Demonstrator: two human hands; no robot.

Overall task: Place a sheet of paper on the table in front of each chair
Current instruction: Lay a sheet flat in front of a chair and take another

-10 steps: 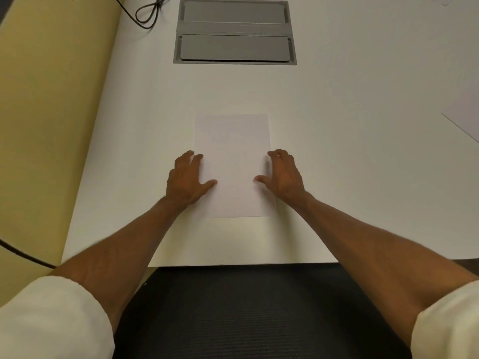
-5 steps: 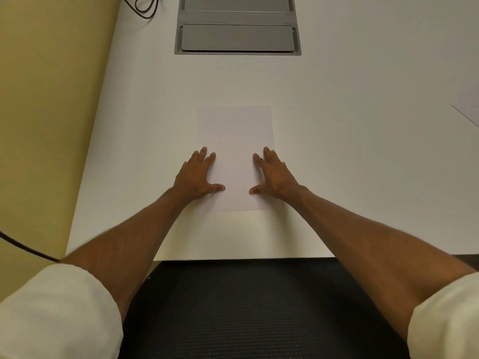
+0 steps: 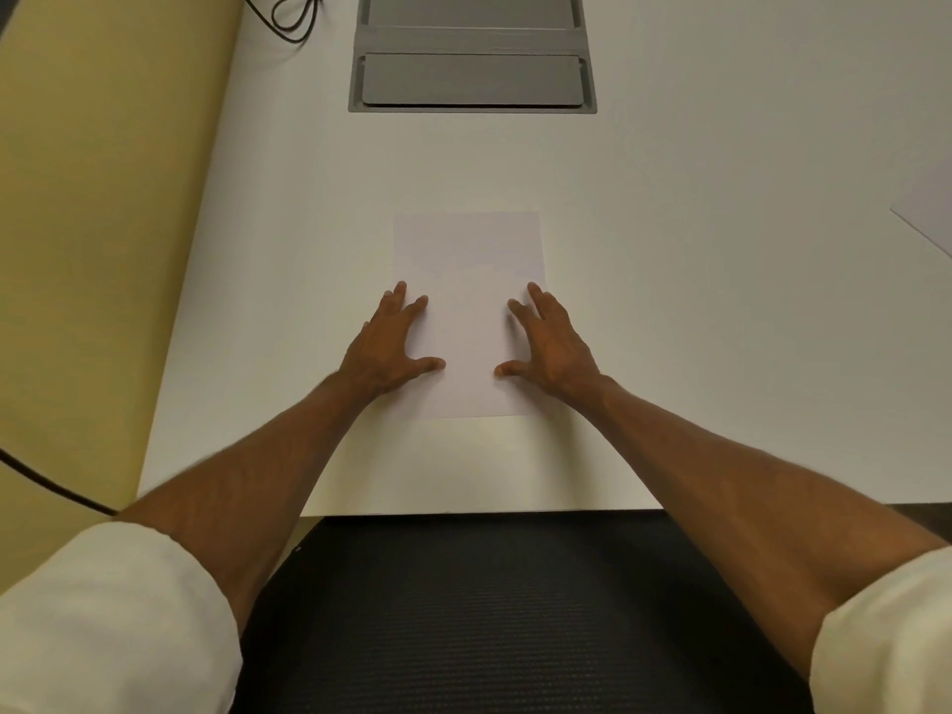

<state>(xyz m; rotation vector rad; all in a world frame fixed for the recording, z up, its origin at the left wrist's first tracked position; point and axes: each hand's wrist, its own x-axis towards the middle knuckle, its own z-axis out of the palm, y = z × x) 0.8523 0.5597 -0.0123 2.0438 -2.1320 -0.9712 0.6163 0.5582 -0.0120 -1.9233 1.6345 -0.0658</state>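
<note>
Squaring a sheet at the seat

Spreading wide under everything is the white desk (image 3: 669, 311), its near edge running just above the dark ribbed chair (image 3: 489, 610) in the foreground. Set into the far side is a grey cable hatch (image 3: 471, 54), with a black cord (image 3: 293, 18) looped beside it. A yellow wall (image 3: 103, 198) borders the desk on the left. At the right margin the corner of a second sheet (image 3: 932, 219) lies well apart.

The sheet of paper (image 3: 469, 260) lies flat on the desk, straight ahead of the chair and a little back from the near edge, its long sides running away from the person. The left hand (image 3: 386, 347) rests palm-down on its left margin, fingers spread and thumb pointing inward; the right hand (image 3: 551, 342) mirrors it on the right margin. Neither pinches anything.

This looks like the final straightening. To do it well, I would keep the pressure light and even on both sides, so the paper slides without buckling, line its bottom edge up with the desk edge, then lift both palms straight up so it does not drag.

Compared with a second ago, both hands have flattened and opened out: the fingers were then curled at the sheet's sides. The sheet itself sits in much the same place and orientation.
</note>
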